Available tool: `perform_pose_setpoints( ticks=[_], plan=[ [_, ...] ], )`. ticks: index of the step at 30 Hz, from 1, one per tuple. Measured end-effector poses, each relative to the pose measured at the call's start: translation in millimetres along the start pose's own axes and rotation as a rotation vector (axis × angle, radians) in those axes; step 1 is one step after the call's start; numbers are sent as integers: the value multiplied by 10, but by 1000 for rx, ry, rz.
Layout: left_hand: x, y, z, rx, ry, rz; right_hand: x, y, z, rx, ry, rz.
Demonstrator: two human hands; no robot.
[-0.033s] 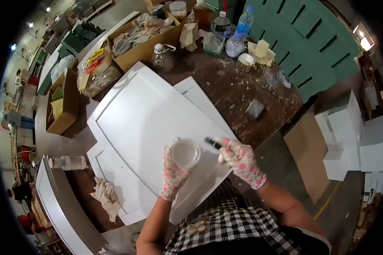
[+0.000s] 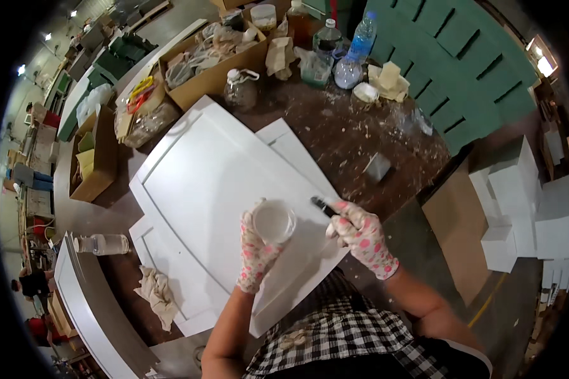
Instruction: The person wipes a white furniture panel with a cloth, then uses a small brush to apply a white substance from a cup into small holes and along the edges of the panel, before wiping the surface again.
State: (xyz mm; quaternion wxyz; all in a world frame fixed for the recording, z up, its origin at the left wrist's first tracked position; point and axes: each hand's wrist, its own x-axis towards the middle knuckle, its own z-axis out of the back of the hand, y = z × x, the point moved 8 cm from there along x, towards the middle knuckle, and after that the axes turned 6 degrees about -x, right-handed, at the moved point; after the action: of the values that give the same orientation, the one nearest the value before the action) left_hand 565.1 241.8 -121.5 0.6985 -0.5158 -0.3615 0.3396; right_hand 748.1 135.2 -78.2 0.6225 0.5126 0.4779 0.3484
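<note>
My left hand, in a white glove with pink dots, is closed around a round clear cup with a whitish inside. The cup is over a large white panel with a framed border. To the right, my right hand, gloved alike, is closed on a short black stick-like tool. Its end points up and left toward the far side of the panel; the fingers hide the rest, so its kind does not show. Cup and tool are apart.
Bottles and a lidded jar stand along the far side of the brown table. Cardboard boxes are at far left. A crumpled cloth and a clear bottle are at left; a grey block is at right.
Both hands have shifted slightly away from my body, carrying the cup and the black tool. The tool is tilted a little more steeply.
</note>
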Motion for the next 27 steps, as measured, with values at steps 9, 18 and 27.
perform_pose_setpoints(
  ticks=[9, 18, 27],
  plan=[
    [2394, -27, -842, -274, -14, 29, 624, 7, 1109, 233, -96, -35],
    [3361, 1216, -609, 36, -138, 38, 822, -348, 1490, 152, -67, -80],
    [2882, 522, 204, 396, -344, -169, 904, -362, 1394, 226, -18, -93]
  ],
)
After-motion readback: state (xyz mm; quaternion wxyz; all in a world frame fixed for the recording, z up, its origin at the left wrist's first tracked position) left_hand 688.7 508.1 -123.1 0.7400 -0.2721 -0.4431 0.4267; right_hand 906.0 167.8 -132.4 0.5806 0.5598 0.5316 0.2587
